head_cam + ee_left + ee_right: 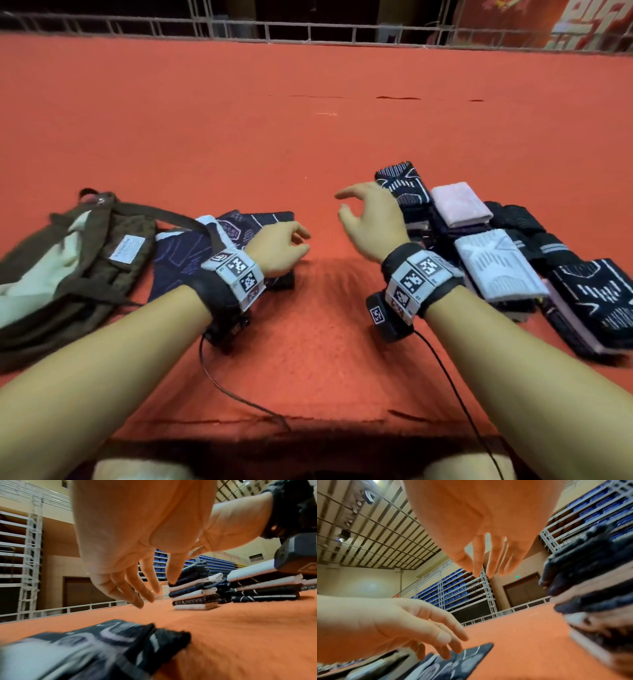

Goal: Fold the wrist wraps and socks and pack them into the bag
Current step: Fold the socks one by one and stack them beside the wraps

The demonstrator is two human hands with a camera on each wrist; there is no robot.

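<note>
A brown bag with a pale lining lies open at the left on the orange floor. Beside it lies a flat dark navy patterned sock, with the bag's strap across it. My left hand hovers just above that sock's right edge, fingers loosely spread and holding nothing; the sock shows blurred below the hand. My right hand floats empty, fingers relaxed, just left of the stacks of folded socks and wraps. The stacks are several layers high. In the right wrist view the fingers hang straight.
The orange floor stretches far ahead to a white metal railing. Cables run from both wrist cameras toward me. Between the sock and the stacks lies bare floor.
</note>
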